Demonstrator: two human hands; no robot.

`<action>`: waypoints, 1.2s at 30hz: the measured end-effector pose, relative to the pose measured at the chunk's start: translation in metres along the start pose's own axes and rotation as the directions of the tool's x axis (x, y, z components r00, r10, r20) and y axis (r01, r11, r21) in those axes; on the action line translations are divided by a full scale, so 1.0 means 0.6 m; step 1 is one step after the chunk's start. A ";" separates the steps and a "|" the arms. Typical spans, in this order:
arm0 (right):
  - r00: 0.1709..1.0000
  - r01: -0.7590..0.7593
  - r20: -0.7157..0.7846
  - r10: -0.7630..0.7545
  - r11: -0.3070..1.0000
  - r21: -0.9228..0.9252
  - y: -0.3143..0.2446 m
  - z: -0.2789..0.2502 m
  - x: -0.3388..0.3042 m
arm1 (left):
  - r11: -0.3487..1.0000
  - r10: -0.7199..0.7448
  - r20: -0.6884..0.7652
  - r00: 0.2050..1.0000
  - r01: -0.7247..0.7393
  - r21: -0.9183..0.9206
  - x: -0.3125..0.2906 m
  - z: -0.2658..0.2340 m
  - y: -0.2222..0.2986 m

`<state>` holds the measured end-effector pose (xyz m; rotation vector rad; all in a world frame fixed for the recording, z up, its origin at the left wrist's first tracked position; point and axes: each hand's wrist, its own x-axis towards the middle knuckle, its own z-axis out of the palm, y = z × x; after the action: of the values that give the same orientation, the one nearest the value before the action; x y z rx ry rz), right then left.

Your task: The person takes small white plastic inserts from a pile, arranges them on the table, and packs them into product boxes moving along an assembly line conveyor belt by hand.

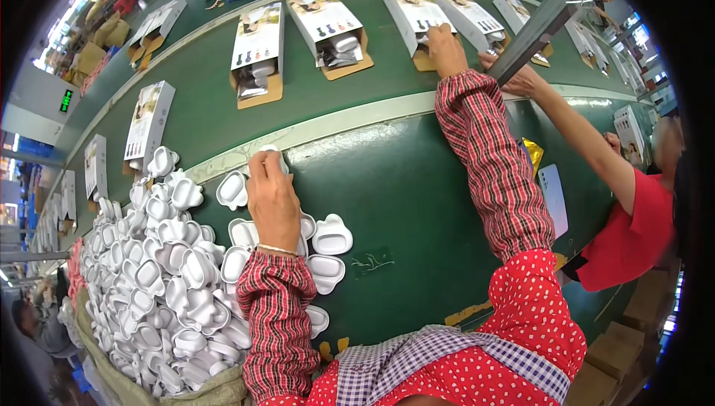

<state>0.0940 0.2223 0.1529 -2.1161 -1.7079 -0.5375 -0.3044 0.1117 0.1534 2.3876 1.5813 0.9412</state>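
Note:
My left hand (274, 201) is closed on a small white plastic piece (272, 151), whose edge shows past my fingertips. Around that hand lie loose white plastic pieces (332, 235), each a shallow oval cup with a wavy rim. My right hand (447, 50) reaches forward to the open end of a white printed box (411, 10) on the green belt (328, 101). Its fingers are curled at the opening, and what they grip is hidden.
A big heap of white pieces (149, 272) spills from a woven sack (112, 369) at left. More open boxes (258, 37) stand along the belt. At right a metal post (544, 23) slants beside a co-worker's arm (581, 127); a phone (553, 201) lies on the table.

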 end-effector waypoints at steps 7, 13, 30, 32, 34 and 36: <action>0.544 0.489 -0.073 -0.836 0.245 0.837 -0.240 -0.145 -0.225 | 0.924 -0.033 0.028 0.999 0.020 0.381 0.012 -0.011 -0.016; 0.459 0.605 0.006 -0.888 0.318 0.730 -0.272 -0.190 -0.371 | 0.955 0.189 -0.085 0.978 -0.204 -0.217 0.088 0.023 0.089; 0.710 0.323 0.055 -0.702 0.393 0.861 -0.200 -0.207 -0.366 | 0.870 0.419 -0.161 0.894 -0.446 -0.211 0.363 0.312 0.250; 0.688 0.117 0.239 -0.685 0.430 0.895 -0.129 -0.267 -0.291 | 0.751 0.535 -0.169 0.828 -0.558 -0.353 0.287 0.295 0.226; 0.819 0.163 0.111 -0.563 0.413 0.896 -0.065 -0.300 -0.226 | 0.607 0.676 -0.049 0.736 -0.593 -0.530 0.187 0.265 0.225; 0.953 0.190 0.021 -0.301 0.653 0.733 -0.048 -0.309 -0.166 | 0.534 0.778 0.131 0.614 -0.536 -0.654 0.097 0.252 0.229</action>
<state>0.0349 0.0504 0.2632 -1.3679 -1.8743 0.2372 -0.0967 0.1354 0.1162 2.4805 0.0982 0.7437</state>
